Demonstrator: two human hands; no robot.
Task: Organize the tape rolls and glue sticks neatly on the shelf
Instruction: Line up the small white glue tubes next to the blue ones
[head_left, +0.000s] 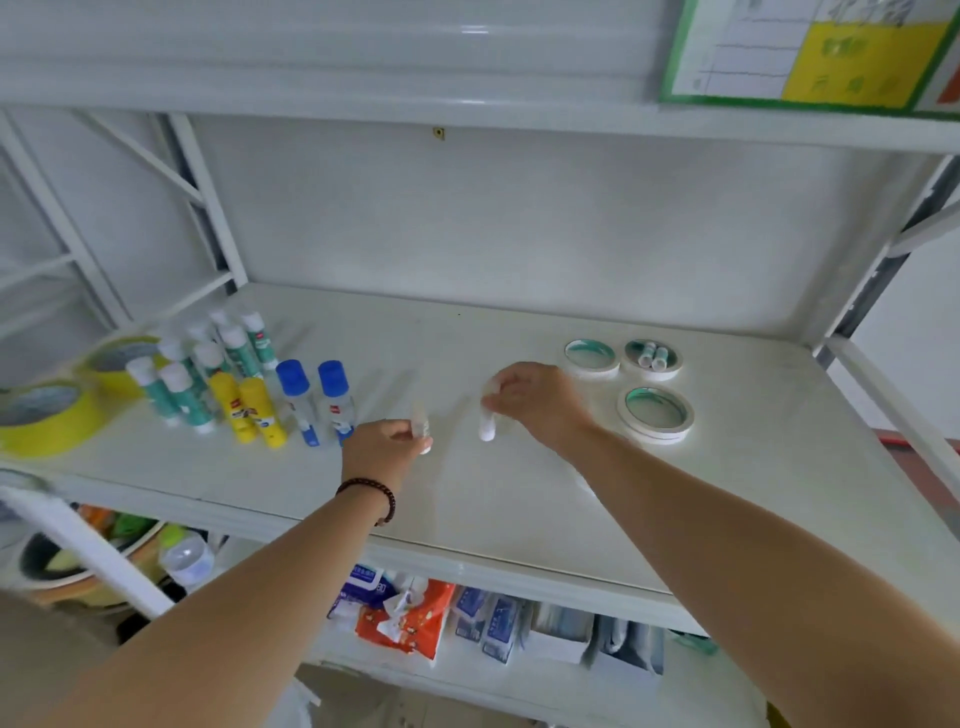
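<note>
On the white shelf (519, 519), several green-and-white glue sticks (208, 364) stand at the left, with two yellow glue sticks (249, 410) and two blue-capped glue bottles (317, 400) in front of them. Two yellow tape rolls (47, 415) lie at the far left. Three white tape rolls (655, 413) lie at the right; the back right one holds two small glue sticks (652, 357). My left hand (382, 452) grips a pale blurred stick (422, 431). My right hand (535, 400) grips a white stick (488, 418). Both are just above the shelf's middle.
Shelf uprights (208, 208) stand at the left and right sides. The lower shelf holds packets and boxes (415, 613). A bowl and a plastic bottle (184, 556) sit low at the left. A green-framed notice (810, 52) hangs at the upper right.
</note>
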